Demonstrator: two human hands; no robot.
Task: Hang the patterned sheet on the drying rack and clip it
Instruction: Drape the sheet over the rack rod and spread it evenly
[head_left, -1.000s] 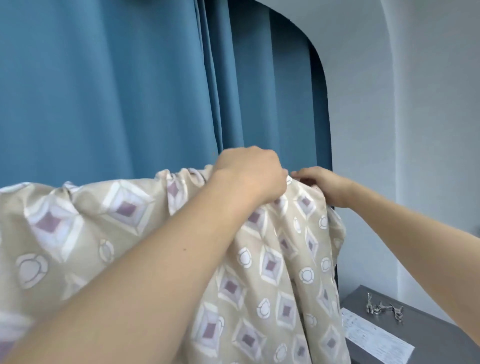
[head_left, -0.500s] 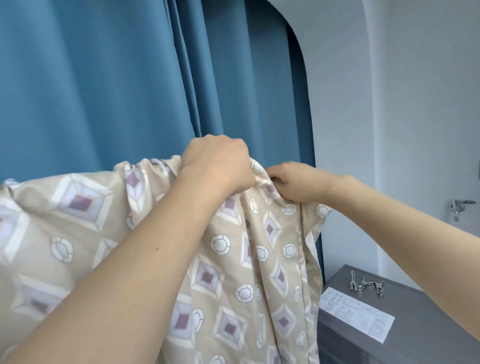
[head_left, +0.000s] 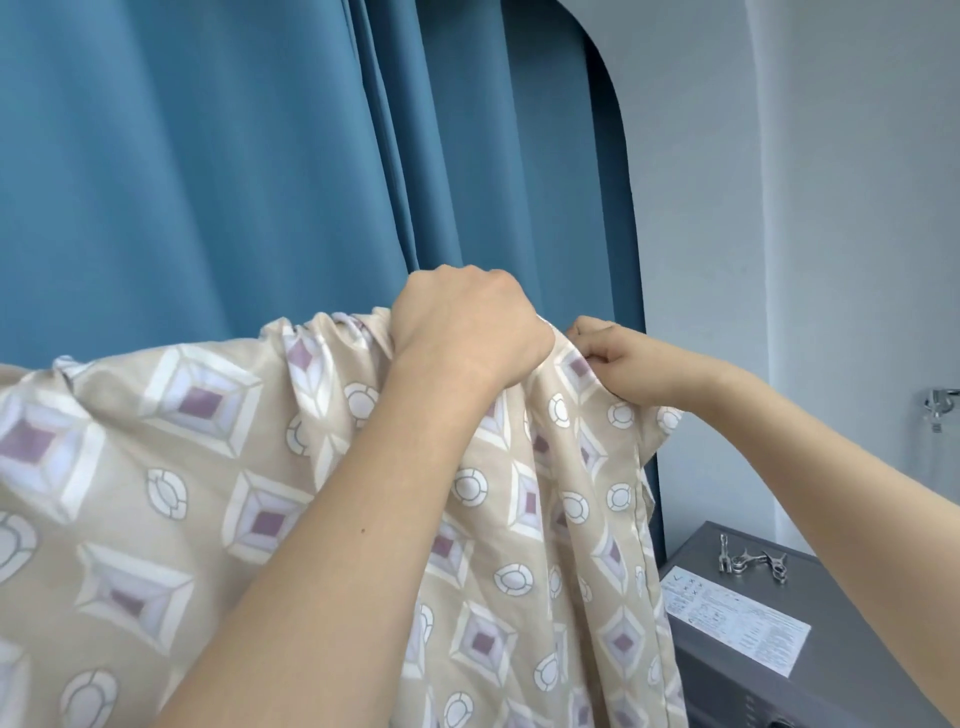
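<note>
Patterned sheet (head_left: 218, 467), beige with purple diamonds and white rings, hangs draped in front of a blue curtain (head_left: 208, 156); its top edge is gathered and bunched up high, the rest falling in folds toward the lower frame. The rack beneath the fabric is hidden.

Left hand (head_left: 467, 327) sits on the bunched top edge, fingers curled tight into a fist around the cloth, knuckles up. Fingertips themselves are out of sight behind the hand.

Right hand (head_left: 618, 364) is just beside it to the right, fingers (head_left: 589, 345) bent and pinching the sheet's top edge near the corner, where the fabric drops away steeply.

Lower right: grey worktop (head_left: 852, 670) carrying a white printed label (head_left: 737, 618) and a small cluster of metal clips (head_left: 753, 561), well apart from both hands. A metal tap (head_left: 940, 405) shows on the wall at far right.
</note>
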